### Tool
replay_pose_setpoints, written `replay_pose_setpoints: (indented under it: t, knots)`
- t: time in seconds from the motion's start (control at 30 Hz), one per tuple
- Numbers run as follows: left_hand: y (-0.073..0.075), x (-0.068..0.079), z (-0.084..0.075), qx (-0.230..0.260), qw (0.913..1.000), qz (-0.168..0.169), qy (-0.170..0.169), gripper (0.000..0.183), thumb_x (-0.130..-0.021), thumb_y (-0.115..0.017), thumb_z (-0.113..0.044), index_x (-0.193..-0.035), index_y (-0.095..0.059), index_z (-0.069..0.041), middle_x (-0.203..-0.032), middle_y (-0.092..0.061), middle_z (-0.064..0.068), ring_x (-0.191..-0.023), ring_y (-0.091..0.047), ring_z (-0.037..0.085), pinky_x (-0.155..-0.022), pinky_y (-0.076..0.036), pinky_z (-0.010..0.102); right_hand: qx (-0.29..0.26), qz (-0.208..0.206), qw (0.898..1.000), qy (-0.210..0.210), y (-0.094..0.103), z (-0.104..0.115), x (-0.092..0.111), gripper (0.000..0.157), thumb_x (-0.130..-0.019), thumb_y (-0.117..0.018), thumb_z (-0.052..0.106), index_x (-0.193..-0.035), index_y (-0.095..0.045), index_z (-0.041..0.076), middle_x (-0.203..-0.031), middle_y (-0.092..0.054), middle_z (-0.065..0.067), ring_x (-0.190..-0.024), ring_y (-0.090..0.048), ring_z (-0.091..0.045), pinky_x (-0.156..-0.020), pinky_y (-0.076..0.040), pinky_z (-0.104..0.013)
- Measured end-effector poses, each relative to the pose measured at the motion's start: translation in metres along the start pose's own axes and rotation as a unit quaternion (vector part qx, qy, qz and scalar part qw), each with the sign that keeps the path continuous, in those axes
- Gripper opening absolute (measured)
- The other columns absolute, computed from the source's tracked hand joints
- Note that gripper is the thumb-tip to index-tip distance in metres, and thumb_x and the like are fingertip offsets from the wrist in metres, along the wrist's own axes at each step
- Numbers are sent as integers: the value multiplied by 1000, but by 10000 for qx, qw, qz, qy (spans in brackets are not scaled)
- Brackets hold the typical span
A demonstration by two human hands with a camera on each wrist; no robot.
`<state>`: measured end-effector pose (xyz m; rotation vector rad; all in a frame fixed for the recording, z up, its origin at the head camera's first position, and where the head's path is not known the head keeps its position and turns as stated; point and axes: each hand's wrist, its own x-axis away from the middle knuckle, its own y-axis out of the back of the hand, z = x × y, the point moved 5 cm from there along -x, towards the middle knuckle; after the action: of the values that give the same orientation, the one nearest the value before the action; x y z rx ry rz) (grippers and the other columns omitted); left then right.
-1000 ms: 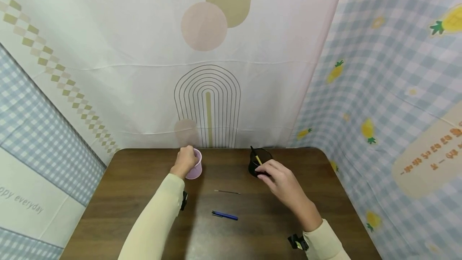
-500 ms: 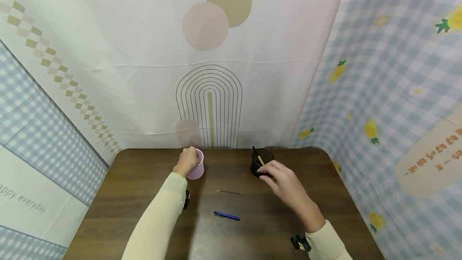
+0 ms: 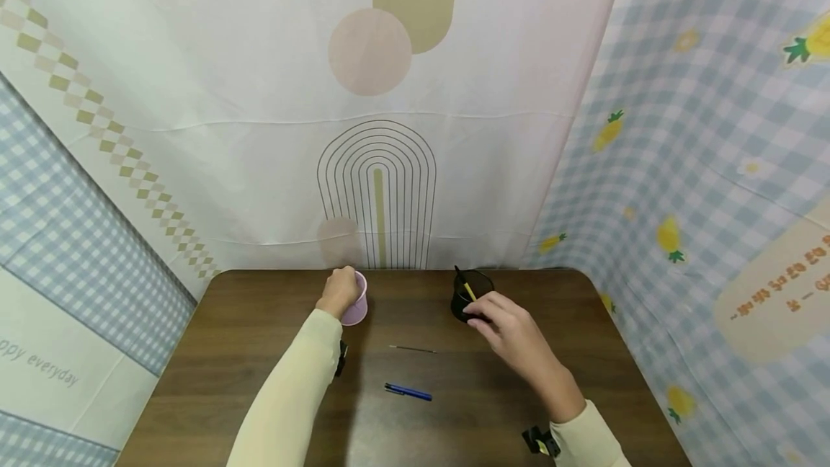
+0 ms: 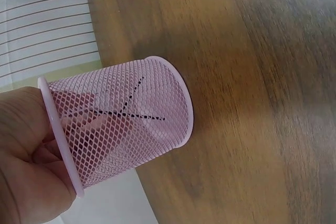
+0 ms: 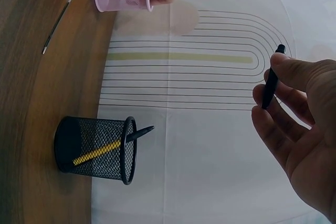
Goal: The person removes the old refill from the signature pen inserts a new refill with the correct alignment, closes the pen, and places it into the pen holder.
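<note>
My left hand (image 3: 338,292) reaches down into the pink mesh pen cup (image 4: 113,124), fingers inside past the rim. Through the mesh show thin dark sticks (image 4: 152,116), like pen refills, beside the fingers; whether they are pinched is unclear. Over the black mesh pen cup (image 5: 97,153) is my right hand (image 5: 315,114). Its thumb and fingers pinch a short black pen (image 5: 272,80), clear of the cup in the right wrist view. A yellow-and-black pen (image 5: 100,152) leans inside the black cup, its dark end above the rim.
A thin pen refill (image 3: 413,349) lies on the brown wooden table (image 3: 246,352) between the cups. Nearer the front is a blue pen (image 3: 408,391). A patterned cloth (image 3: 259,186) hangs behind the table, and a checked one (image 3: 700,164) at the right.
The whole head view shifts slightly. Both hands keep almost the same places, the left in the pink cup and the right over the black one.
</note>
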<state>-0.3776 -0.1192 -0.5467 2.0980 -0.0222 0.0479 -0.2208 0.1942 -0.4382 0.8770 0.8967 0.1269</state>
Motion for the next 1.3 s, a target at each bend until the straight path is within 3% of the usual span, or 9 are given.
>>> replay_pose_setpoints:
  t: [0.27,0.6,0.9,1.17,1.3]
  knots:
    - [-3,2,0,-57,9999,-74,-48,7,-88,-60,-2,-88,-66,2,-101,-73,29,-94,-72,47,-81,-57,55,-29,-37,10000,-16,0,-1,3,27,-81,-84,-1,-102,-74,12,-102,-68,7,-82,-62,-5,-69,-47,-12]
    - [-3,-1,3,-65,9997,-175,153,9,-90,-59,-4,-88,-67,0,-104,-73,28,-97,-72,48,-81,-58,56,0,-2,10000,-32,0,0,2,27,-82,-84,1,-103,-73,14,-103,-68,6,-82,-62,-5,-66,-51,-17]
    - [2,-2,2,-59,9997,-47,234,8,-89,-60,-3,-85,-66,0,-102,-73,28,-96,-72,46,-79,-59,54,-1,-11,10000,-71,1,-2,2,27,-81,-84,1,-103,-74,14,-102,-68,7,-83,-62,-5,-67,-51,-18]
    - [8,2,-2,37,9999,-85,136,15,-90,-60,-4,-75,-59,-3,-96,-73,26,-90,-73,45,-76,-58,54,-5,-21,9999,-102,0,-5,2,27,-80,-84,0,-102,-74,13,-103,-68,7,-83,-63,-5,-66,-52,-19]
    - [10,3,-2,114,9998,-164,-15,25,-86,-62,-1,-65,-50,-7,-85,-70,22,-78,-69,37,-72,-58,52,-3,-25,10000,-88,0,-4,2,26,-81,-84,1,-102,-74,14,-103,-68,7,-83,-63,-5,-67,-51,-19]
